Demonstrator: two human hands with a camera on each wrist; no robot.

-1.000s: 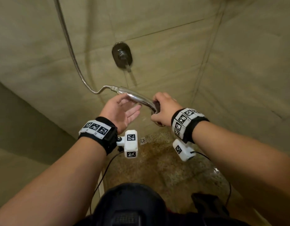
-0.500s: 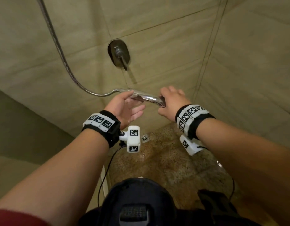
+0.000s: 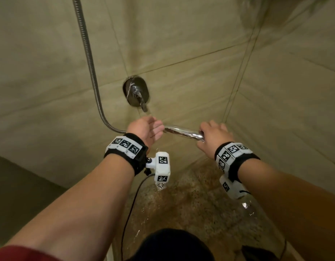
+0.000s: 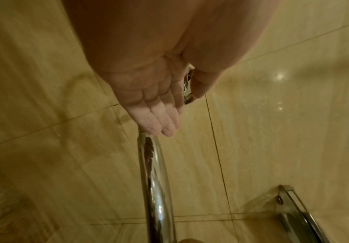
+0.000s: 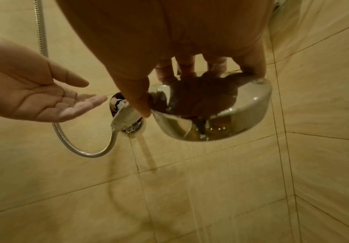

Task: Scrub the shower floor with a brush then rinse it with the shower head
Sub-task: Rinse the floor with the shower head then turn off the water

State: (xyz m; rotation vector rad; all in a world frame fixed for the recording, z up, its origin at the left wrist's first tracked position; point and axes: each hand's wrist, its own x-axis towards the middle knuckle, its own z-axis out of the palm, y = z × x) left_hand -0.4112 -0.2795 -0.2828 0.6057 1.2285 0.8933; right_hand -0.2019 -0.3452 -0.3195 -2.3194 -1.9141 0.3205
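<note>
Head view: we are holding the shower head (image 3: 183, 133) level at the middle of the frame, its long axis lying from nine to three o'clock, hose end at nine, spray disc at three and hidden under our right hand (image 3: 212, 137), which is gripping that disc from above. Compared with a second ago the handle has risen and flattened, and our left hand (image 3: 147, 131), fingers straight and slack, is lying at the hose end without clasping it. Water is falling onto the speckled shower floor (image 3: 191, 210) at six o'clock, so we judge rinsing to be under way and the handover to the right hand nearly done. Left wrist view: the released left hand (image 4: 154, 105) is showing an open palm, fingertips just meeting the chrome handle (image 4: 154, 180), which is running toward six o'clock. Right wrist view: the right hand's fingers (image 5: 140, 102) are curling round the disc (image 5: 210, 113), spray face pointing down toward six o'clock; the hose (image 5: 82, 148) is looping off at eight o'clock.
</note>
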